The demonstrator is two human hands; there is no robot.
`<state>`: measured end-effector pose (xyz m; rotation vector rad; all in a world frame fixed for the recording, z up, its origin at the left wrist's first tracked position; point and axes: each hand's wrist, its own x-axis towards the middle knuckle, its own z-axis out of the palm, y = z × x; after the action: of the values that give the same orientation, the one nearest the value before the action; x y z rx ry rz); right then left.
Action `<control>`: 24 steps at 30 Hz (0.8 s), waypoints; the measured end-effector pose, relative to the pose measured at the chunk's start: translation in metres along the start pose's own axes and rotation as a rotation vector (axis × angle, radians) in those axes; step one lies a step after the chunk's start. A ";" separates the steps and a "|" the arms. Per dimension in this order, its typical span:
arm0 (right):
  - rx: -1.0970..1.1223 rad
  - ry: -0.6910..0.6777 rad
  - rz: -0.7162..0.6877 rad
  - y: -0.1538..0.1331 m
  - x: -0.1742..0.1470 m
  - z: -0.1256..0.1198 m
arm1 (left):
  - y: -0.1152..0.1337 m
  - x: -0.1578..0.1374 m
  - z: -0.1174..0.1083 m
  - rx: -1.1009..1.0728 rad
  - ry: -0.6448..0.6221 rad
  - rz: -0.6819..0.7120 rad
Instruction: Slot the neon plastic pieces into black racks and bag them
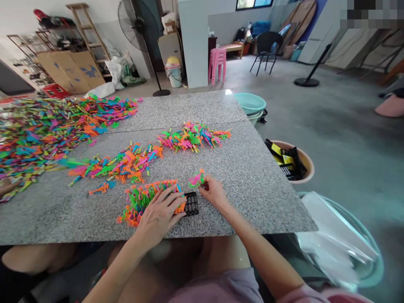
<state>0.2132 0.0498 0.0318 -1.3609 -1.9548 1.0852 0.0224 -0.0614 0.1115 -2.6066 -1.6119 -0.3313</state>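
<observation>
My left hand (159, 212) lies with fingers stretched out over rows of small colourful plastic pieces (139, 200), mostly green and orange. The pieces stand in a black plastic grid tray (191, 203), whose right end shows bare slots beside my fingertips. Just right of the tray, my right hand (214, 191) is closed in a pinch on a few small pink, green and orange plastic pieces (197, 179), held above the tabletop. Their exact kind is too small to make out. Beyond my hands lie two loose heaps of similar pieces, a nearer heap (126, 164) and a farther heap (194, 136).
A large pile of plastic pieces (47, 130) covers the left of the granite table (252, 189). Another person's hand (8, 187) is at the far left edge. Beside the table's right edge stand a turquoise basin (251, 101) and a tub (307, 162) holding black trays.
</observation>
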 end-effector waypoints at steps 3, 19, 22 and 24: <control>0.099 0.050 0.003 0.006 -0.006 0.014 | 0.000 0.000 -0.002 0.006 0.017 0.013; -0.084 -0.228 -0.405 -0.016 0.017 0.037 | 0.004 0.001 -0.007 0.034 -0.011 0.016; -0.220 -0.276 -0.418 -0.022 0.018 0.031 | 0.006 0.002 -0.008 0.029 -0.009 0.008; -0.281 -0.321 -0.429 -0.024 0.021 0.030 | 0.006 0.002 -0.008 0.025 -0.014 0.006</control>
<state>0.1699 0.0558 0.0353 -0.8615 -2.5622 0.8835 0.0276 -0.0642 0.1200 -2.6007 -1.6018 -0.2905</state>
